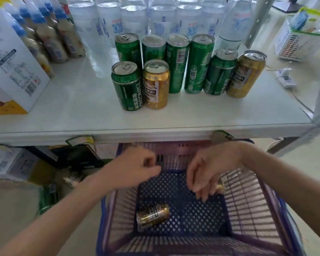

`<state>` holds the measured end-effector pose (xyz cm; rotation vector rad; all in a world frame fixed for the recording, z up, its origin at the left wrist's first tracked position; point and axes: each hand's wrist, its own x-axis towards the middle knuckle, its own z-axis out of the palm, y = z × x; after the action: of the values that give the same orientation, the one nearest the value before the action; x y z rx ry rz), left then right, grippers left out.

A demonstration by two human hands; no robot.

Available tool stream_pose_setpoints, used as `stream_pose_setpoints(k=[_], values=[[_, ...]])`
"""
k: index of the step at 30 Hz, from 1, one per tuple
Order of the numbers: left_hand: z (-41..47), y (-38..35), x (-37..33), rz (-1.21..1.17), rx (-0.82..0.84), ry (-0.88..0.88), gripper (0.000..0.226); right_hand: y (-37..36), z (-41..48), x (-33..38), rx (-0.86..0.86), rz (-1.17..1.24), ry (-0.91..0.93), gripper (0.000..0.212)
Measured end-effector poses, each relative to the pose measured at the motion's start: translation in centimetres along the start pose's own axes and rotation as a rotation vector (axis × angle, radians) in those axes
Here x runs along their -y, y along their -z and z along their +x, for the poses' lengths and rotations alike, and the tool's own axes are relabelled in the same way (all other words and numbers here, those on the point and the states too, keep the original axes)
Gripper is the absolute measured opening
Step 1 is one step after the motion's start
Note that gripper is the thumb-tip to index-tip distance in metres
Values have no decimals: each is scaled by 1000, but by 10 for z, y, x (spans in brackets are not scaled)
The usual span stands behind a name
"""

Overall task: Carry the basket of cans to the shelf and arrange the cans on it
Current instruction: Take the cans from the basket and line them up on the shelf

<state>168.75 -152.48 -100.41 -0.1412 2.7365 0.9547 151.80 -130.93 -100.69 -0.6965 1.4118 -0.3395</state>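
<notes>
A blue and purple lattice basket (251,206) stands on the floor below the white shelf (81,111). One gold can (152,215) lies on its side on the basket floor. A second gold can (220,186) lies at the right, partly hidden under my right hand (205,174), whose fingers hang down onto it. My left hand (131,169) hovers over the basket's left rear, fingers loosely curled, holding nothing. On the shelf stand several green cans (127,85) and two gold cans (156,84), upright in two rows.
Clear water bottles (133,17) line the shelf behind the cans. Milky drink bottles (48,34) and a white carton (9,61) stand at the left. A white mesh bin (299,43) sits off to the right. Boxes and cans (48,196) lie on the floor left of the basket.
</notes>
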Motion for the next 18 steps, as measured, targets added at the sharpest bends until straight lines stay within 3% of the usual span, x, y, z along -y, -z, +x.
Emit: stream_pose_setpoints(k=[2, 4, 6, 12, 16, 18], values=[[14, -60, 9, 176, 291, 22, 28, -7, 43, -50, -126, -291, -265, 25], [24, -116, 29, 337, 450, 101, 16, -13, 74, -103, -441, -668, -408, 35], [32, -153, 51, 463, 502, 171, 40, -18, 88, -146, -682, -829, -452, 41], [50, -207, 68, 464, 584, 291, 69, -35, 132, -187, -788, -855, -584, 58], [53, -223, 67, 452, 610, 310, 81, -38, 129, -184, -814, -784, -441, 48], [52, -222, 62, 468, 630, 329, 83, -38, 123, -172, -825, -705, -327, 59]])
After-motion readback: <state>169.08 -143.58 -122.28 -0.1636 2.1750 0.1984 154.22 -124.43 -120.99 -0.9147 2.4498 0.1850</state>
